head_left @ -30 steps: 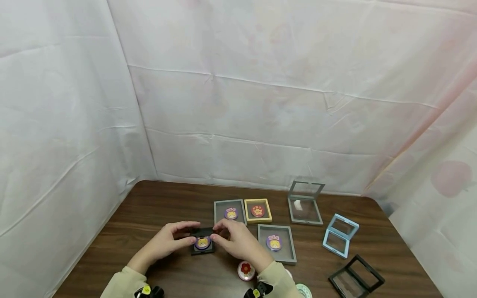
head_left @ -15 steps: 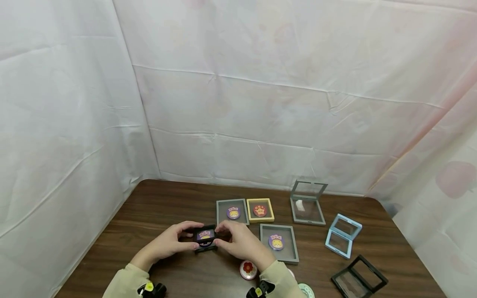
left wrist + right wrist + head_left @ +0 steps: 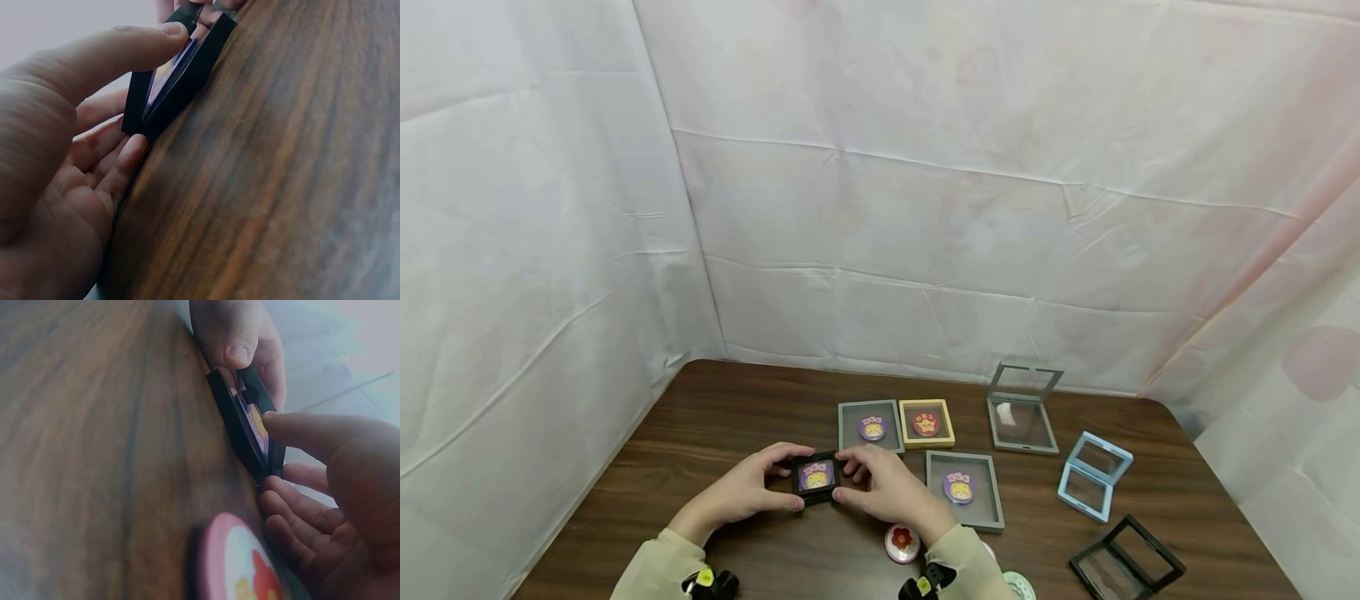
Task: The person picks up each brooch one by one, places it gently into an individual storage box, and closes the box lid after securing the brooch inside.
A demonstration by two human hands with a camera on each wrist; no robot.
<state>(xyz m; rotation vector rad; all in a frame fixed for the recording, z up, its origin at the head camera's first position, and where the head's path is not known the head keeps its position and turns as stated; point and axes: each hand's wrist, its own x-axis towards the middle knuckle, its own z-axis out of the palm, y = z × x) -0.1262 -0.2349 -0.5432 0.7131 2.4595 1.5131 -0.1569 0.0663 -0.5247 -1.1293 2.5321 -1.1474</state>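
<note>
Between my hands is a small black display case (image 3: 809, 498) with a purple badge (image 3: 816, 477) inside, a yellow cartoon face on it. My left hand (image 3: 748, 488) holds the case's left side, thumb in front and fingers behind. The right hand (image 3: 883, 487) pinches the right side in the same way. From the left wrist view, the lid and base of the case (image 3: 199, 72) still form a narrow wedge, partly open. The right wrist view shows the same gap, with the badge (image 3: 258, 428) between the two halves.
Grey cases (image 3: 984, 516) and a yellow case (image 3: 951, 440) holding badges lie behind and right. Grey (image 3: 1051, 448), blue (image 3: 1086, 510) and black (image 3: 1093, 577) cases stand open further right. A red-flower badge (image 3: 902, 543) and a green one (image 3: 1019, 585) lie near the right forearm.
The black case's lid has swung forward and down over the badge, from raised at the back to almost flat on the base. Both hands stay at its sides.
</note>
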